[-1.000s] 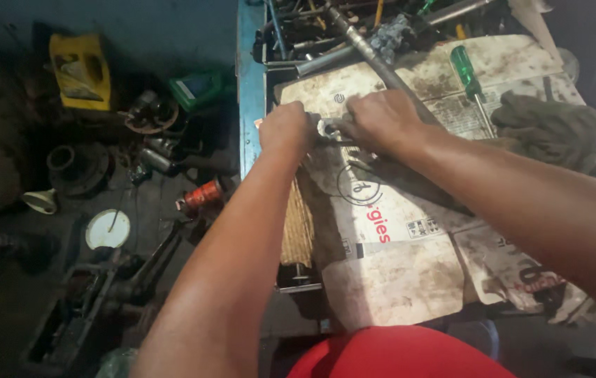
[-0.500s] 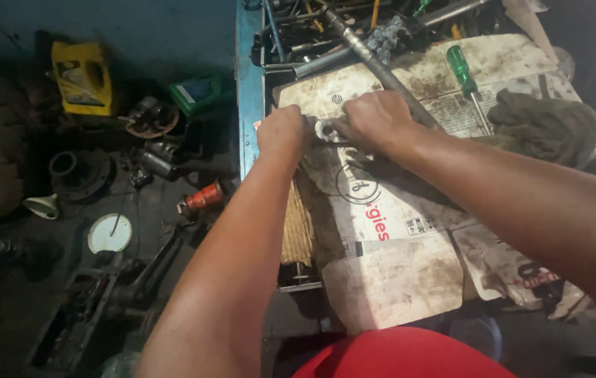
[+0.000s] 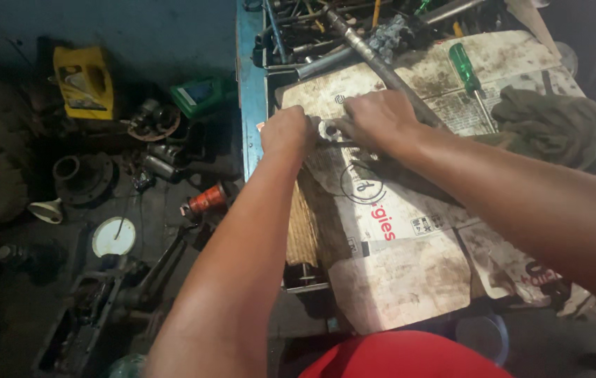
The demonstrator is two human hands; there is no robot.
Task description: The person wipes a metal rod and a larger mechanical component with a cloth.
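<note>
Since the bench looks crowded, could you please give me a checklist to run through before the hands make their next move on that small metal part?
1. Both hands on the part: ok. The left hand and right hand close around the metal part from either side.
2. Part supported: ok. It sits over the cardboard on the bench.
3. Grip firmness: cannot tell. The fingers hide the contact.
4. Nearby tools out of the way: not ok. The steel bar runs right behind the right hand.
5. Screwdriver apart from the hands: ok.
6. Rag apart from the part: ok.
</note>
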